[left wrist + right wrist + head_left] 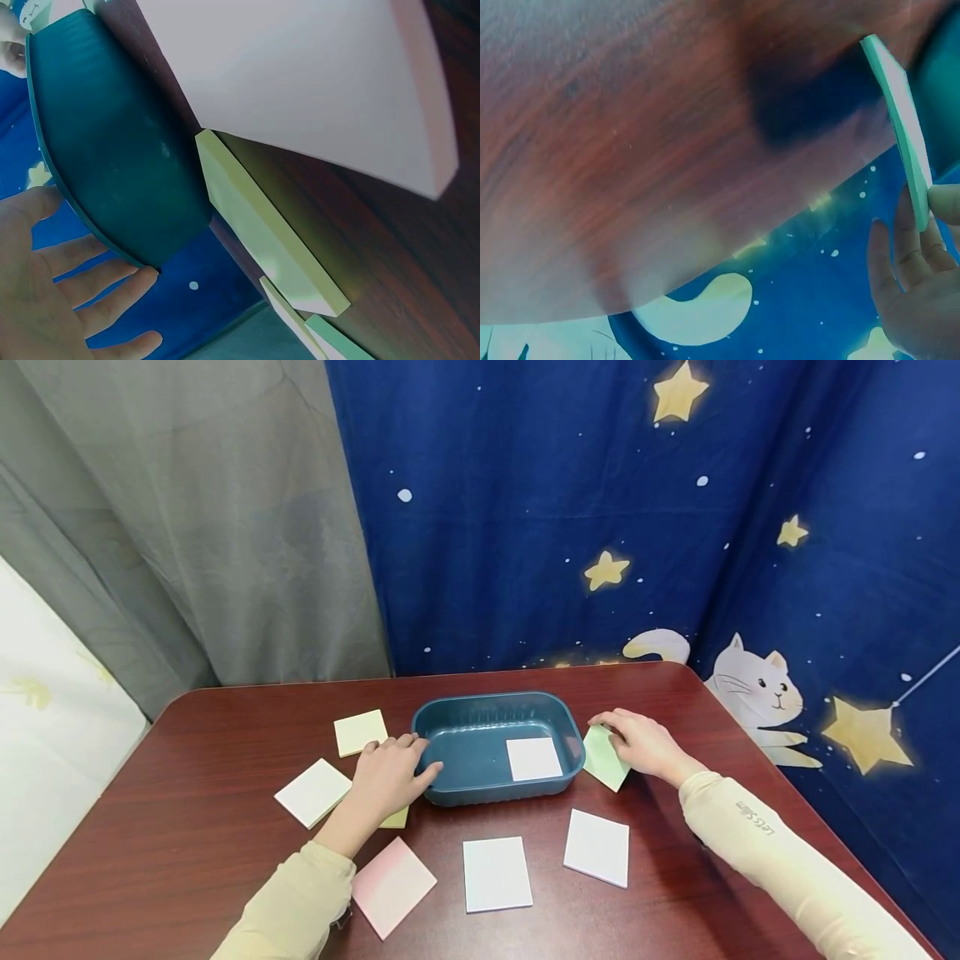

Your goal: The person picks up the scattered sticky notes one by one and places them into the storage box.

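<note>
A green pad [606, 762] is pinched between the thumb and fingers of the right hand [647, 745], tilted, just beside the one blue bin's [487, 795] right end. It is pale, thin and flat. The left hand [388, 777], fingers spread, touches the bin's left rim. Also showing: four white pads [498, 875], one inside the bin, two yellow pads [356, 735], one pink pad [393, 887].

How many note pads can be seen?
8: green pad in the right hand; white pad in the tub; two pale pads in front; pink pad, another white pad and two yellow pads, one partly hidden, near the left hand.
</note>
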The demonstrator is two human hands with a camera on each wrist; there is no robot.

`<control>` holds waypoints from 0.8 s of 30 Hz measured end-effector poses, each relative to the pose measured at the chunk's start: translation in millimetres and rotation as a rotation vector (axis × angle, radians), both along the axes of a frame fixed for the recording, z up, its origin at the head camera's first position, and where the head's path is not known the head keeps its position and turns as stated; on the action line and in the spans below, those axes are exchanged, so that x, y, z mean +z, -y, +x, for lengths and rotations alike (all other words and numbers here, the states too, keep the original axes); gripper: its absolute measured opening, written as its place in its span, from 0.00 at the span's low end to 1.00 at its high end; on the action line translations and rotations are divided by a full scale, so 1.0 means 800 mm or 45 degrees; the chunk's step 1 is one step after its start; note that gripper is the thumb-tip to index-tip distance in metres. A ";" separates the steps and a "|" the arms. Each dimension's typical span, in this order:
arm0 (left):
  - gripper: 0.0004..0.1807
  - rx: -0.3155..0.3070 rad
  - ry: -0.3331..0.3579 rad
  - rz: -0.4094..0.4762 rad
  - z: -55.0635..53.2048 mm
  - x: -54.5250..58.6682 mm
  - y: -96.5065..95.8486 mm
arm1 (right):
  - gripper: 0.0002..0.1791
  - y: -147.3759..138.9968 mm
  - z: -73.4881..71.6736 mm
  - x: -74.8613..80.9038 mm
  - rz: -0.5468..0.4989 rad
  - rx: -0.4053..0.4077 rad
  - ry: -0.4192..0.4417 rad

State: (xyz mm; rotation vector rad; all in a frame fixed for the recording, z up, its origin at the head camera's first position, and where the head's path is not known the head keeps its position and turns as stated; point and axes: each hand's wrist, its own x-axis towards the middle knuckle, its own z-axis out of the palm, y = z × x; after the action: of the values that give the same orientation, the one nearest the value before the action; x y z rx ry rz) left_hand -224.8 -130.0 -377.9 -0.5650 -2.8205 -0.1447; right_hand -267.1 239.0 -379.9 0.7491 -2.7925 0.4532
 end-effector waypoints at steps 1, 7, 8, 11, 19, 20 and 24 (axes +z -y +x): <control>0.25 0.001 0.000 0.000 0.000 0.000 0.000 | 0.17 0.000 0.001 0.003 -0.002 0.001 -0.006; 0.24 -0.004 -0.006 -0.006 0.000 0.002 0.000 | 0.18 -0.003 0.001 0.021 0.017 -0.017 -0.038; 0.24 -0.004 -0.005 -0.008 0.000 0.002 0.000 | 0.18 -0.004 0.001 0.024 0.022 -0.022 -0.042; 0.25 -0.002 0.001 -0.009 0.000 0.002 0.000 | 0.18 -0.006 0.000 0.032 0.036 -0.029 -0.062; 0.25 0.002 0.009 -0.003 0.001 0.002 0.000 | 0.18 -0.007 -0.001 0.051 0.049 -0.029 -0.111; 0.24 0.003 0.010 -0.003 0.001 0.002 0.000 | 0.18 -0.007 -0.001 0.053 0.052 -0.030 -0.113; 0.24 0.005 0.014 -0.004 0.001 0.002 -0.001 | 0.18 -0.005 -0.001 0.063 0.053 -0.033 -0.114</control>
State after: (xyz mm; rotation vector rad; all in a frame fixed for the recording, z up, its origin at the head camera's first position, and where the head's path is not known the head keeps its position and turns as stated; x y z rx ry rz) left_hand -224.4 -129.5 -376.1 -0.5614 -2.8329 -0.1431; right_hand -267.8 243.0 -329.7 0.7223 -2.7326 0.3496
